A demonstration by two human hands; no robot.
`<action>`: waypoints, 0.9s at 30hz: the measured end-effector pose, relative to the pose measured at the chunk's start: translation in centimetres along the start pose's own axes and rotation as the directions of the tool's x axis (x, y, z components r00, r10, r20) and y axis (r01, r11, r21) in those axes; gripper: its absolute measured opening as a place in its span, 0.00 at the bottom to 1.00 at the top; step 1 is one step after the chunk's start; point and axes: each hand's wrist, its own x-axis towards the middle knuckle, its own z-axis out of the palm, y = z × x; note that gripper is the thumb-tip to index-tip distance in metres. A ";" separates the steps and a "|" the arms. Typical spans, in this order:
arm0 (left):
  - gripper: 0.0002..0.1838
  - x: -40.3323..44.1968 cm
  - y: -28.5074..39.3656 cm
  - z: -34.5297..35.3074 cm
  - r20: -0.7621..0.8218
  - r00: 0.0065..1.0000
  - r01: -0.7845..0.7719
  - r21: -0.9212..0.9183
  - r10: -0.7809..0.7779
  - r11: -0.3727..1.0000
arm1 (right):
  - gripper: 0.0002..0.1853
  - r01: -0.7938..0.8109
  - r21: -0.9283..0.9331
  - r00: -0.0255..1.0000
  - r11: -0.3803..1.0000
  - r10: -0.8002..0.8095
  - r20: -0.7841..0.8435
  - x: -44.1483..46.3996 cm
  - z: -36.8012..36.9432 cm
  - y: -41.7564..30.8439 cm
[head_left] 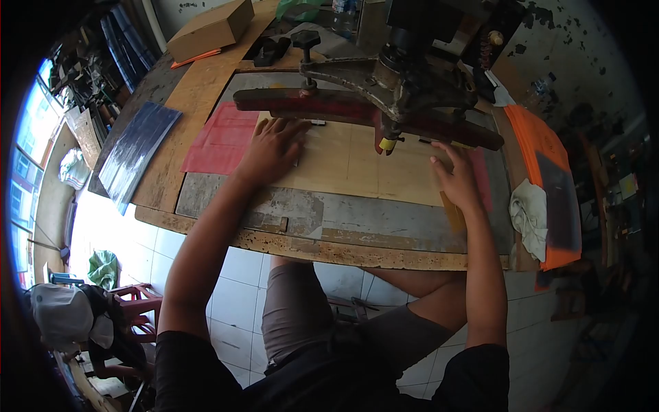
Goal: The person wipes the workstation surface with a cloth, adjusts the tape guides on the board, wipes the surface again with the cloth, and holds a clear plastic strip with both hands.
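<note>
A wide cream sheet [343, 161] lies on the grey metal plate [274, 206] of the bench, over a pink sheet [218, 141] that shows at both sides. My left hand [276, 150] rests on the cream sheet's left part, fingers apart and pointing toward the machine. On the sheet's right edge lies my right hand [458, 178], its thumb and fingers spread. Just beyond both hands, a dark red metal bar [322, 104] of the machine spans the plate. A small dark piece lies near the fingers of each hand. Yellow tape [386, 144] wraps a bolt at the bar's middle.
A cardboard box [209, 31] stands at the back left, and dark blue sheets [141, 147] lie at the left. Orange sheets [539, 137] and a white cloth [528, 213] are at the right edge. The machine's iron arm [350, 72] overhangs the bench.
</note>
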 end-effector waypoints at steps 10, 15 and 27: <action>0.21 -0.1 0.0 -0.7 -0.012 0.997 0.070 -0.265 -0.076 0.962 | 0.16 -0.119 0.181 0.993 0.976 0.118 0.018 -0.5 -1.2 -1.2; 0.18 -0.3 1.3 -2.0 0.025 0.993 0.111 -0.420 -0.111 0.901 | 0.14 -0.102 0.285 0.994 0.953 0.106 0.001 -0.9 -1.1 -0.4; 0.22 -0.2 2.6 -1.9 0.043 0.998 -0.039 -0.226 0.050 0.973 | 0.16 0.124 0.137 0.992 0.983 -0.121 -0.033 -1.4 -0.9 -2.8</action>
